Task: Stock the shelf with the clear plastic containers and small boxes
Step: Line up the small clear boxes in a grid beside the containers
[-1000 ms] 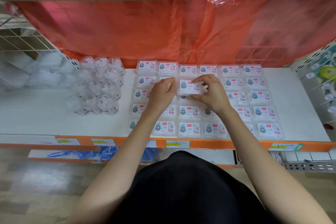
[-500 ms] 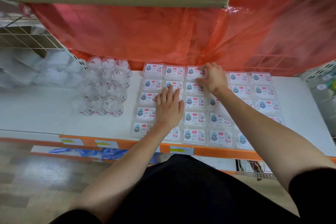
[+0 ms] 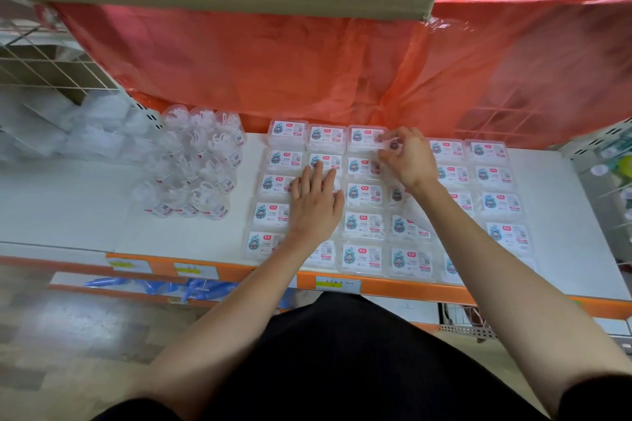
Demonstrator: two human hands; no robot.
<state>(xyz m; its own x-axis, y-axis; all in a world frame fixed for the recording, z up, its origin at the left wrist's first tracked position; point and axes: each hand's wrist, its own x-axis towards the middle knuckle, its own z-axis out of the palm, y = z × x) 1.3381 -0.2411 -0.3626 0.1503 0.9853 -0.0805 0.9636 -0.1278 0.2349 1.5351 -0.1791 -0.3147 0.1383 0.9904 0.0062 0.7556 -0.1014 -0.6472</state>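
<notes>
Left hand flat, spread on the small boxes — right hand pinches one in their back row. Open shelf left of them.

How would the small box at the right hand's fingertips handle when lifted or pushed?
Probably light: the right hand seems to pinch the small box with fingertips alone. Being flat and low, it should slide on the smooth shelf rather than tip or roll. Its clear plastic shell looks stiff, perhaps slippery.

From the small boxes: shelf bare at three and eight o'clock; clear containers crowd ten; red sheet walls twelve.
</notes>
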